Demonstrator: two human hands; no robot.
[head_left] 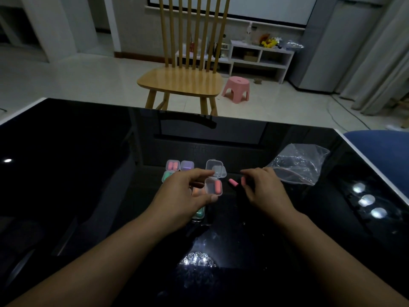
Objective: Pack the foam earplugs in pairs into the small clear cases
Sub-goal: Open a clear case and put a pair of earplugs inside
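A small clear case (213,185) with its hinged lid (215,168) flipped open away from the viewer is held just above a glossy black table (66,173), near the table's middle. One pink foam earplug (218,187) lies inside the case, on its right side. The left hand (188,191) grips the case, forefinger at the hinge and thumb against its near edge. Just to the right of the case, a second pink earplug (233,182) lies loose on the table, tilted on its side. Beside it, the right hand (263,187) pinches a third pink earplug (243,180) between its fingertips, close to the loose one but apart from it. Behind the left hand sits a cluster of closed cases: one holding pink earplugs (172,166), one with purple contents (187,165), and one with mint green contents (167,175), partly hidden by the fingers. Another green-filled case (199,211) peeks out beneath the left hand. To the far right of the hands a crumpled clear plastic bag (298,165) lies on the table. Bright ceiling lights reflect off the dark surface. Beyond the far edge of the table stand a tall-backed wooden chair (183,78), a pink plastic stool (236,88) and a low white shelf unit (261,57) on a pale tiled floor.
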